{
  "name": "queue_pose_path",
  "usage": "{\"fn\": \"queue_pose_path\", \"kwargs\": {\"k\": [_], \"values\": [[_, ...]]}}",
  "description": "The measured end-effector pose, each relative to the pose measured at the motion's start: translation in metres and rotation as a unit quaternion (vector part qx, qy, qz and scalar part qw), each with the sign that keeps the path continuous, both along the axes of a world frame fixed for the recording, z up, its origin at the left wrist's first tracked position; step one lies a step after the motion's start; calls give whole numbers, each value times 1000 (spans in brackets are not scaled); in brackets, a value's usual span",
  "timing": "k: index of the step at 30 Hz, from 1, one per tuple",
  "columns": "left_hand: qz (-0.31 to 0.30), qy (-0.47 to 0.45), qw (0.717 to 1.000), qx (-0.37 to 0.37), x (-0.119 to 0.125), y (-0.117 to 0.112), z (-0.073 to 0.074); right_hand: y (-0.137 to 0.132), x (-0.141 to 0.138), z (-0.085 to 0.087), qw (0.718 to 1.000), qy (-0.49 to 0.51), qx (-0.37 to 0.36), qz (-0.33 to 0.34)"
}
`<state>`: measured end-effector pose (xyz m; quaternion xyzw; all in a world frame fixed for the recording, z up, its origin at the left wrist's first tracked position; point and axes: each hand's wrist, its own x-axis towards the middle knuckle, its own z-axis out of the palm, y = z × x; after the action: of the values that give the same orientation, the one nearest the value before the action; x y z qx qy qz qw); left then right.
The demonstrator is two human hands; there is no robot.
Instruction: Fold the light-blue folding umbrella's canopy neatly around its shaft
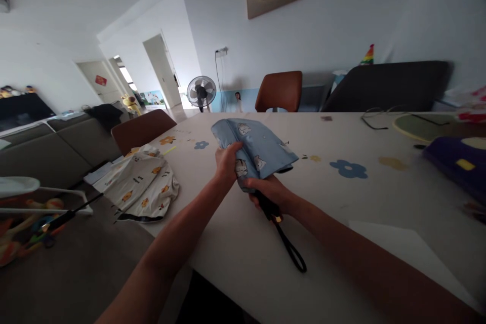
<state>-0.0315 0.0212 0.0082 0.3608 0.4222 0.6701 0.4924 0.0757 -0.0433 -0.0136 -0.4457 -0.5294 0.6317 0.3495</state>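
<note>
A light blue folding umbrella printed with cartoon cats lies over the white table, its canopy bunched and pointing away from me. My left hand is closed on the canopy's near left side. My right hand is wrapped round the umbrella's black handle, just below the fabric. A black wrist strap loop trails from the handle across the table toward me.
A cream patterned cloth hangs over the table's left corner. Brown chairs stand at the far and left sides. A purple object and cables lie at the right. A grey sofa, a fan and toys are to the left.
</note>
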Motion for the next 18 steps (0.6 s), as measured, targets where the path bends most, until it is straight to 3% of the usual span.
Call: {"fn": "queue_pose_path", "kwargs": {"k": [10, 14, 18], "values": [[81, 58, 994, 53, -3, -6, 0, 4, -11, 2, 977, -194, 72, -60], [51, 8, 998, 41, -1, -9, 1, 2, -12, 1, 978, -182, 74, -75], [-57, -101, 993, -7, -2, -8, 2, -2, -7, 8, 987, -154, 15, -41]]}}
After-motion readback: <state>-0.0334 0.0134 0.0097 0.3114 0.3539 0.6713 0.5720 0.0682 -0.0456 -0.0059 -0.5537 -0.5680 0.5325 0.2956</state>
